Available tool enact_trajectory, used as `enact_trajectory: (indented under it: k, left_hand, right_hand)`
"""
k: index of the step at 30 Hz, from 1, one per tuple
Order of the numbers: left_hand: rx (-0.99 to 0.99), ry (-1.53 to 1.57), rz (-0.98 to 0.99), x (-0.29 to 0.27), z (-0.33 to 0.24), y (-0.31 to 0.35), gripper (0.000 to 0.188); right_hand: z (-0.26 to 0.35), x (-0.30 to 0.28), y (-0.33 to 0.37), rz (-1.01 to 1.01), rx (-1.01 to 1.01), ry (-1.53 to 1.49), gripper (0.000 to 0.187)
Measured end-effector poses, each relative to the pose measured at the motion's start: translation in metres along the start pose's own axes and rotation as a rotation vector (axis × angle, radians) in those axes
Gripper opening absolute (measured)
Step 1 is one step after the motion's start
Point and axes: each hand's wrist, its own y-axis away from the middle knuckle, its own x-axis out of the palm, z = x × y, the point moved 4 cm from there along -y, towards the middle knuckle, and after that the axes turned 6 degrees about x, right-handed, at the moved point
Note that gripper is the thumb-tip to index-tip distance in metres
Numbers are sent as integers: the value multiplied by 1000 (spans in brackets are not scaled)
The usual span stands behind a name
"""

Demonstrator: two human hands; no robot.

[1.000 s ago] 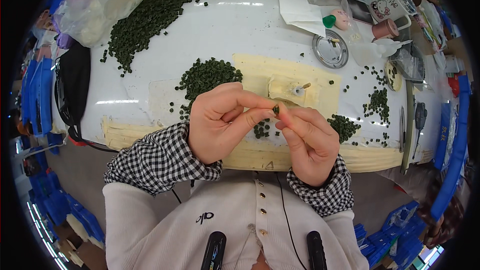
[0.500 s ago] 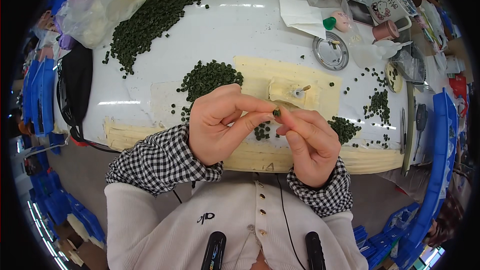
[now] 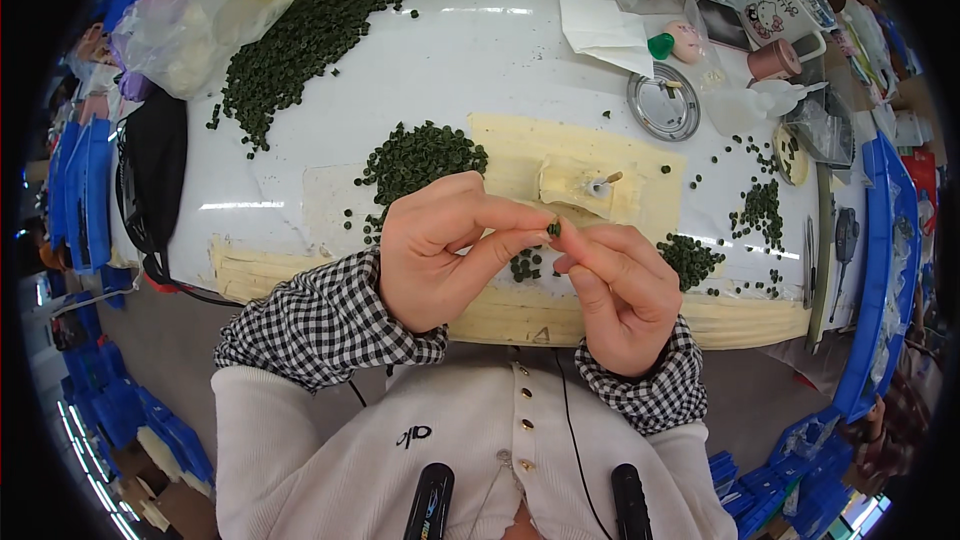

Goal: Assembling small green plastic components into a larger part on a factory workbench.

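A long heap of small dark green parts [image 3: 292, 48] lies far left, a smaller pile [image 3: 422, 156] nearer. The left hand [image 3: 430, 255] pinches one green part [image 3: 554, 229] near centre; the right hand [image 3: 630, 295] touches it, its grip unclear.

On the table [image 3: 540, 60]: near heap [image 3: 425, 155] behind the left hand [image 3: 440, 250] — far heap [image 3: 290, 55] farther back, left; dish [image 3: 658, 116] at right — mug [image 3: 783, 12] beyond.

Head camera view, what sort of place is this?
Probably a small-parts workshop or factory workstation: heaps of tiny dark green parts lie on a white worktable, and blue plastic bins show on both sides of it.
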Motion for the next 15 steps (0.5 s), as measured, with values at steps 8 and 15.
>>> enact_trajectory:
  k: [8,15]
  left_hand:
    - [-8,-38,41,-1,-1,0,16]
    - [-5,-34,57,-2,2,-1,17]
  right_hand:
    - [0,0,1,59,-44,77,31]
    - [0,0,0,24,-40,9,31]
